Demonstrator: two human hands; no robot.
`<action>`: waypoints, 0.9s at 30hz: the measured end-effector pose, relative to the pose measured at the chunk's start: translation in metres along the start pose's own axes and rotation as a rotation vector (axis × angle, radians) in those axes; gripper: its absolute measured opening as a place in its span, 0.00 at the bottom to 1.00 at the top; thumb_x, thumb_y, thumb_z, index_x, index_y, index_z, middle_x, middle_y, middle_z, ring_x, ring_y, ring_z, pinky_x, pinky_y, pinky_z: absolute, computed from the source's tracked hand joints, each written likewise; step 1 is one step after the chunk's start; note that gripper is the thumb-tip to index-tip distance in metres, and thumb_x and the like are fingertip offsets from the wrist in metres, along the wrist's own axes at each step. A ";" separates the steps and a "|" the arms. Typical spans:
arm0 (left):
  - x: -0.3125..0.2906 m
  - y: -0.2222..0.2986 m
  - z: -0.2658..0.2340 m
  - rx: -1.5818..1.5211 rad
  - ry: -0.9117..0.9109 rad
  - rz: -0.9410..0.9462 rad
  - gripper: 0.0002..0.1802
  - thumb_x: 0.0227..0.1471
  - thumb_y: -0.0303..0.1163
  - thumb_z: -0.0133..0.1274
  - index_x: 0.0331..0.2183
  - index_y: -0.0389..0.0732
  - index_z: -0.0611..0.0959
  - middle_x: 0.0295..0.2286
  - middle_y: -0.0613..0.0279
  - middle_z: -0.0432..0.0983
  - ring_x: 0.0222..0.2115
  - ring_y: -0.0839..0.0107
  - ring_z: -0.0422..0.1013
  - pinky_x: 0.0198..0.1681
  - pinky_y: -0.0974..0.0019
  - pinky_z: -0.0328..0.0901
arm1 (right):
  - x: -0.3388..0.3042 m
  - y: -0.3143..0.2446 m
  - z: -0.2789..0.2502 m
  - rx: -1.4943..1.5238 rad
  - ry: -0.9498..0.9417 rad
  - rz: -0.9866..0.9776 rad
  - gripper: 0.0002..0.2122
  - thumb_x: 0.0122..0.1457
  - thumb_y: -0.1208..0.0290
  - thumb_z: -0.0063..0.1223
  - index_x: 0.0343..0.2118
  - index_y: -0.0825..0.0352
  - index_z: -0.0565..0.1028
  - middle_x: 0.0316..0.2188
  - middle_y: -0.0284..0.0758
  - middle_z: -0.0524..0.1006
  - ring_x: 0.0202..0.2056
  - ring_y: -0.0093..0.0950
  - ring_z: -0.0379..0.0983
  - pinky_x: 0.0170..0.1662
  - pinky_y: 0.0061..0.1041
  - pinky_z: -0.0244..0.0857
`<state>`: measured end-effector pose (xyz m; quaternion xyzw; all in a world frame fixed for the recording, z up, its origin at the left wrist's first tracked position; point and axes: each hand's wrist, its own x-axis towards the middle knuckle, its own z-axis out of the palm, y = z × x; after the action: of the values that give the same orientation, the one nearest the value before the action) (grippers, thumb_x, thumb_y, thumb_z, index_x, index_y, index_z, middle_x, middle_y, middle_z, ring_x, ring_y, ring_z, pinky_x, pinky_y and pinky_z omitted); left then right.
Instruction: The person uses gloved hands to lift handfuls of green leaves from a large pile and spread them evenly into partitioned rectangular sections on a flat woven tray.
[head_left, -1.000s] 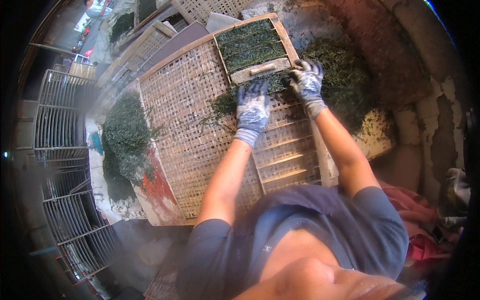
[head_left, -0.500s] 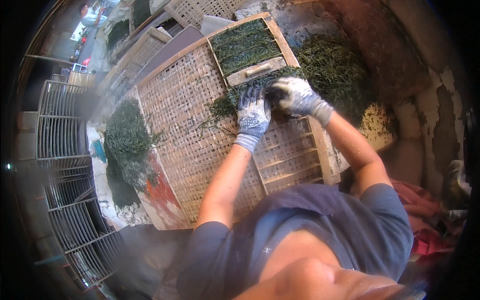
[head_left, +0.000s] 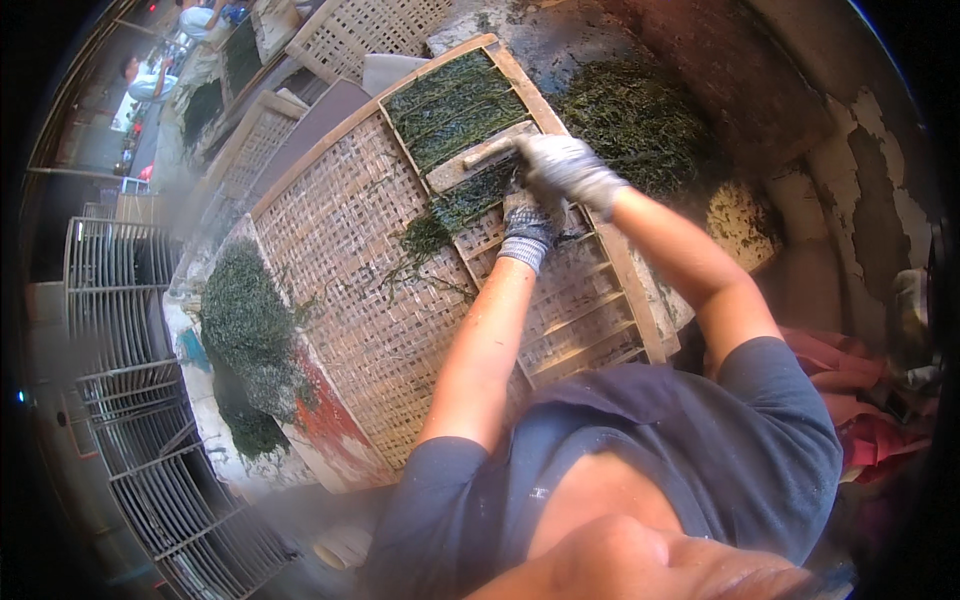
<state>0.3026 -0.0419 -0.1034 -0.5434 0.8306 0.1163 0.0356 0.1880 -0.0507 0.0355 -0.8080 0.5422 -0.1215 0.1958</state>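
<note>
My left hand (head_left: 533, 218), in a grey-white work glove stained dark, is over the slatted frame; its fingers are mostly hidden. Just above it my right hand (head_left: 568, 168), gloved alike, curls its blurred fingers down against the left one; what they close on, if anything, does not show. Beside the right fingertips a wooden block with a bar handle (head_left: 482, 157) lies across the frame. Dark green, seaweed-like strands (head_left: 455, 105) fill the frame's far part, and a smaller patch (head_left: 470, 200) lies just below the block. Bare crosswise slats (head_left: 580, 300) show nearer to me.
Under the frame is a woven bamboo mat (head_left: 340, 270) with loose strands (head_left: 425, 240). Green heaps lie at the left (head_left: 245, 320) and beyond the frame's right side (head_left: 640, 120). Metal racks (head_left: 125, 330) stand far left; people (head_left: 150, 80) are in the background.
My left hand has drawn back from the green strands toward the frame's right side. My right hand has shifted left and up, over the left one. More of the patch below the block shows.
</note>
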 end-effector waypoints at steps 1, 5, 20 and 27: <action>-0.001 0.007 -0.006 0.005 -0.040 0.012 0.26 0.61 0.43 0.52 0.57 0.41 0.78 0.58 0.49 0.71 0.63 0.57 0.64 0.67 0.53 0.58 | 0.001 -0.012 0.021 -0.069 0.124 -0.105 0.12 0.59 0.68 0.58 0.46 0.64 0.76 0.35 0.47 0.83 0.36 0.46 0.83 0.38 0.44 0.78; -0.020 0.044 -0.057 0.047 -0.022 -0.013 0.15 0.66 0.37 0.46 0.47 0.47 0.84 0.47 0.58 0.81 0.50 0.58 0.76 0.56 0.51 0.67 | 0.007 -0.091 0.060 -0.224 -0.075 -0.541 0.09 0.61 0.77 0.51 0.40 0.61 0.81 0.32 0.40 0.83 0.35 0.38 0.84 0.39 0.41 0.79; -0.126 -0.095 -0.068 0.042 0.568 0.129 0.24 0.57 0.41 0.59 0.55 0.47 0.82 0.56 0.57 0.77 0.58 0.55 0.72 0.68 0.51 0.59 | -0.012 0.062 0.056 0.535 0.228 -0.064 0.17 0.63 0.68 0.52 0.54 0.67 0.79 0.44 0.50 0.82 0.47 0.44 0.80 0.54 0.39 0.72; -0.210 -0.093 -0.054 -0.343 0.712 -0.035 0.21 0.55 0.27 0.62 0.52 0.41 0.84 0.48 0.51 0.83 0.49 0.56 0.80 0.60 0.53 0.72 | -0.002 -0.009 0.016 0.006 -0.423 -0.154 0.13 0.64 0.64 0.54 0.43 0.68 0.82 0.41 0.48 0.84 0.44 0.43 0.83 0.52 0.38 0.75</action>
<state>0.4767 0.0973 -0.0267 -0.5619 0.7502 0.0569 -0.3438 0.2013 -0.0425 0.0258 -0.8539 0.4256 0.0343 0.2975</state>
